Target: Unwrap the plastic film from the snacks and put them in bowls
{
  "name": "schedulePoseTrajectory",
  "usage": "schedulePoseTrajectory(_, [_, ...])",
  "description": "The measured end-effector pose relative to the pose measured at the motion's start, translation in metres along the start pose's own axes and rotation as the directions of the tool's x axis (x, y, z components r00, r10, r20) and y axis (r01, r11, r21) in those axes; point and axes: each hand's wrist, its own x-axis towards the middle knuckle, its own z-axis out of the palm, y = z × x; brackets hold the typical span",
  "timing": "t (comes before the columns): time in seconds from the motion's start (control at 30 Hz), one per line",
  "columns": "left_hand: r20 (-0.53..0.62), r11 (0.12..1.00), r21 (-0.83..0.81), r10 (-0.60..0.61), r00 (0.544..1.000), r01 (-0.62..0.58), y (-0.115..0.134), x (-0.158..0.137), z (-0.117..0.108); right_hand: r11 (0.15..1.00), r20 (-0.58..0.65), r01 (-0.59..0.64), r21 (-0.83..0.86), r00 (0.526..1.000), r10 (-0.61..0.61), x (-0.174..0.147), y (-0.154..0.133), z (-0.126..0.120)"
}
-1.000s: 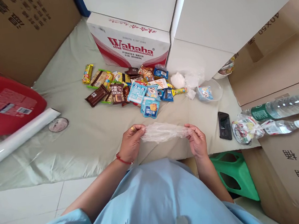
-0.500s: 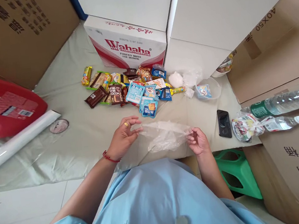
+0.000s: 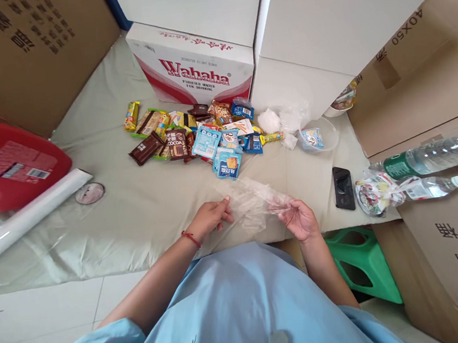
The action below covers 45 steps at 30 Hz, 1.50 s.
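A thin clear plastic bag [image 3: 253, 202] lies crumpled between my hands, just above the pale green cloth [image 3: 141, 204]. My right hand [image 3: 299, 218] pinches the bag's right end, palm turned up. My left hand [image 3: 212, 217] is lower, fingers stretched flat toward the bag's left edge and touching it. Beyond the bag lies a pile of snack packets [image 3: 199, 133]: brown cocoa bars, blue sachets, yellow wrappers.
A Wahaha water carton [image 3: 195, 67] and white boxes stand behind the snacks. A clear bowl [image 3: 320, 135], a black phone [image 3: 343, 188], a tied snack bag [image 3: 376, 195] and two water bottles [image 3: 432, 160] lie right. A red tub [image 3: 3, 166] and white roll [image 3: 26, 218] lie left. Green stool [image 3: 363, 263] below right.
My left hand let go of its raised pinch and dropped toward the cloth, fingers flattening at the bag's edge. The bag went from stretched taut to loose and crumpled; my right hand kept hold.
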Motion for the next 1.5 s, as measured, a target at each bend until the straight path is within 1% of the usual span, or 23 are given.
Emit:
schedulePoseTrajectory(0.1, [0.057,0.997,-0.052,-0.047,0.997,0.05,0.004,0.001,0.008,0.996,-0.027,-0.038,0.075,0.999,0.04,-0.003,-0.004,-0.002])
schedulePoseTrajectory(0.17, [0.141,0.988,-0.082,-0.118,0.983,0.13,0.003,0.001,0.013,0.993,-0.015,-0.015,0.116,1.0,0.017,-0.006,-0.007,-0.003])
schedulePoseTrajectory(0.23, [0.237,0.972,-0.117,-0.171,0.956,0.203,0.002,0.001,0.018,0.986,0.035,0.015,0.165,0.999,-0.021,-0.009,-0.009,-0.004])
schedulePoseTrajectory(0.3, [0.326,0.958,-0.185,-0.151,0.933,0.22,0.0,-0.001,0.026,0.977,0.092,0.025,0.212,0.995,-0.046,-0.012,-0.009,-0.003])
schedulePoseTrajectory(0.37, [0.376,0.944,-0.289,-0.04,0.926,0.158,0.002,-0.002,0.035,0.971,0.124,0.012,0.237,0.991,-0.042,-0.015,-0.01,0.0])
schedulePoseTrajectory(0.43, [0.331,0.922,-0.387,0.111,0.937,0.027,0.006,-0.001,0.043,0.967,0.128,-0.007,0.255,0.991,-0.026,-0.017,-0.011,0.002])
schedulePoseTrajectory(0.5, [0.222,0.885,-0.454,0.225,0.949,-0.104,0.013,0.002,0.045,0.96,0.127,-0.019,0.28,0.992,-0.018,-0.018,-0.012,0.002])
schedulePoseTrajectory(0.53, [0.174,0.86,-0.488,0.26,0.95,-0.146,0.017,0.005,0.043,0.955,0.128,-0.022,0.296,0.992,-0.017,-0.018,-0.013,0.0])
schedulePoseTrajectory(0.63, [0.107,0.787,-0.592,0.291,0.951,-0.174,0.031,0.011,0.029,0.941,0.141,-0.058,0.334,0.99,0.011,-0.015,-0.013,-0.01])
schedulePoseTrajectory(0.7, [0.062,0.771,-0.609,0.279,0.958,-0.185,0.037,0.013,0.018,0.934,0.14,-0.096,0.345,0.989,0.05,-0.009,-0.011,-0.02])
schedulePoseTrajectory(0.77, [0.028,0.803,-0.565,0.247,0.969,-0.188,0.036,0.014,0.012,0.93,0.126,-0.132,0.344,0.988,0.094,-0.003,-0.006,-0.028])
schedulePoseTrajectory(0.87, [0.085,0.899,-0.408,0.212,0.974,-0.16,0.024,0.015,0.018,0.925,0.132,-0.206,0.318,0.976,0.172,0.004,0.003,-0.034])
schedulePoseTrajectory(0.9, [0.105,0.921,-0.344,0.23,0.967,-0.182,0.018,0.016,0.022,0.924,0.146,-0.233,0.302,0.97,0.197,0.005,0.006,-0.034])
schedulePoseTrajectory(0.97, [0.096,0.925,-0.236,0.326,0.941,-0.297,0.009,0.02,0.03,0.924,0.18,-0.281,0.258,0.954,0.24,0.006,0.01,-0.034])
schedulePoseTrajectory(1.03, [0.015,0.878,-0.152,0.461,0.887,-0.454,0.006,0.027,0.036,0.923,0.21,-0.313,0.225,0.94,0.268,0.006,0.011,-0.034])
schedulePoseTrajectory(1.1, [-0.05,0.806,-0.051,0.588,0.807,-0.59,0.012,0.036,0.036,0.919,0.236,-0.323,0.224,0.933,0.271,0.008,0.011,-0.034])
schedulePoseTrajectory(1.17, [-0.026,0.73,0.082,0.682,0.731,-0.679,0.023,0.044,0.032,0.915,0.264,-0.324,0.241,0.929,0.26,0.009,0.01,-0.035])
schedulePoseTrajectory(1.23, [0.055,0.671,0.21,0.718,0.694,-0.711,0.035,0.046,0.025,0.913,0.277,-0.322,0.25,0.927,0.251,0.011,0.008,-0.036])
schedulePoseTrajectory(1.27, [0.076,0.659,0.256,0.716,0.694,-0.707,0.039,0.045,0.021,0.917,0.268,-0.317,0.243,0.93,0.251,0.011,0.006,-0.036])
schedulePoseTrajectory(1.33, [0.073,0.685,0.294,0.679,0.73,-0.666,0.043,0.037,0.011,0.941,0.204,-0.273,0.201,0.951,0.232,0.011,0.0,-0.036])
schedulePoseTrajectory(1.4, [0.088,0.765,0.279,0.582,0.808,-0.581,0.043,0.026,-0.002,0.978,0.095,-0.178,0.109,0.981,0.168,0.012,-0.008,-0.034])
schedulePoseTrajectory(1.47, [0.167,0.876,0.208,0.406,0.898,-0.435,0.04,0.014,-0.015,0.997,-0.007,-0.065,-0.03,0.998,0.065,0.014,-0.018,-0.03])
schedulePoseTrajectory(1.5, [0.204,0.931,0.146,0.304,0.931,-0.336,0.038,0.009,-0.021,0.993,-0.042,-0.026,-0.112,0.999,0.021,0.017,-0.022,-0.027])
